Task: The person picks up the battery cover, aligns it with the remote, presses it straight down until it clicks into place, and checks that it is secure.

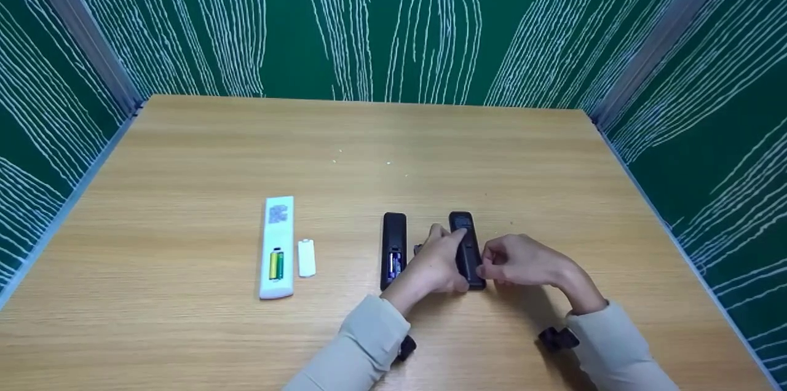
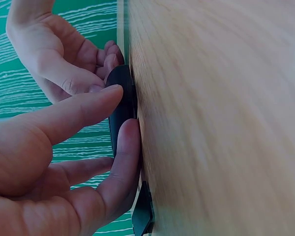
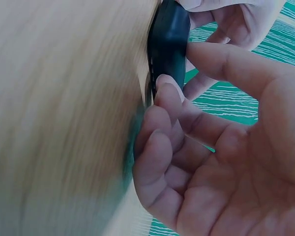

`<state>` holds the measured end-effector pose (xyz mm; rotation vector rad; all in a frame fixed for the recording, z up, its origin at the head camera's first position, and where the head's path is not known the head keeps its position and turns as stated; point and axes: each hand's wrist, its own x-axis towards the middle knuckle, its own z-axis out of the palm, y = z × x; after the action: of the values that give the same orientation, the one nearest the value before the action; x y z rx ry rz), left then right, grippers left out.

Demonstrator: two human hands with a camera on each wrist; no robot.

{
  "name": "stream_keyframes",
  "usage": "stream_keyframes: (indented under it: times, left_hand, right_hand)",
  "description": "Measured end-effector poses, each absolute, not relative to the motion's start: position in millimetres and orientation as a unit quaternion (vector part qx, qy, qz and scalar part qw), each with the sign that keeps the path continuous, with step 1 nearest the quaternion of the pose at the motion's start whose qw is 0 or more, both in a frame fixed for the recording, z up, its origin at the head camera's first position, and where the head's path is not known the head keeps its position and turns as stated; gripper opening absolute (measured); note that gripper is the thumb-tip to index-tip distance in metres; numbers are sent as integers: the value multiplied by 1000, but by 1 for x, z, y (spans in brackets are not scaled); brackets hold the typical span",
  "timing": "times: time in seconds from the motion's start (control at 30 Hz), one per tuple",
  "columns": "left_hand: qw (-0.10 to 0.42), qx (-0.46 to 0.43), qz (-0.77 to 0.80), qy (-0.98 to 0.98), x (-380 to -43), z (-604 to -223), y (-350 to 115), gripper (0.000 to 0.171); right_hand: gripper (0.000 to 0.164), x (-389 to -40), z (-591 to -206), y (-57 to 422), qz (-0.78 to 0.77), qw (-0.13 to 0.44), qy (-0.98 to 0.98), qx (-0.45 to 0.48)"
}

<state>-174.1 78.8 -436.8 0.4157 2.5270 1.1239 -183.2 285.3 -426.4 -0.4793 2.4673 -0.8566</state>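
Observation:
A black remote control [image 1: 462, 226] lies back side up on the table, partly covered by fingers. My left hand [image 1: 435, 260] grips it along its left side and lower end, with the thumb and fingers around it in the left wrist view. At its lower right edge, my right hand [image 1: 522, 260] pinches the remote between thumb and curled fingers. Left of these, a second black remote [image 1: 393, 225] lies with its battery compartment uncovered and dark batteries [image 1: 395, 263] inside. A small dark piece [image 1: 418, 249] shows beside my left hand, mostly hidden.
Farther left lies a white remote [image 1: 278, 240] with yellow-green batteries [image 1: 276, 265] in its uncovered compartment. Its white battery cover [image 1: 306, 257] rests beside it. Tiny white specks dot the wooden table [image 1: 369, 126], which green patterned walls [image 1: 283, 22] surround.

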Motion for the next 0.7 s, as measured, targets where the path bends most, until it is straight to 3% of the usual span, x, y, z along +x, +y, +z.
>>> stream_keyframes:
  times: [0.7]
  left_hand:
    - [162,154,388,894,-174,-436,79,107]
  right_hand:
    - [24,-199,-428,282,-303,223,917,-131]
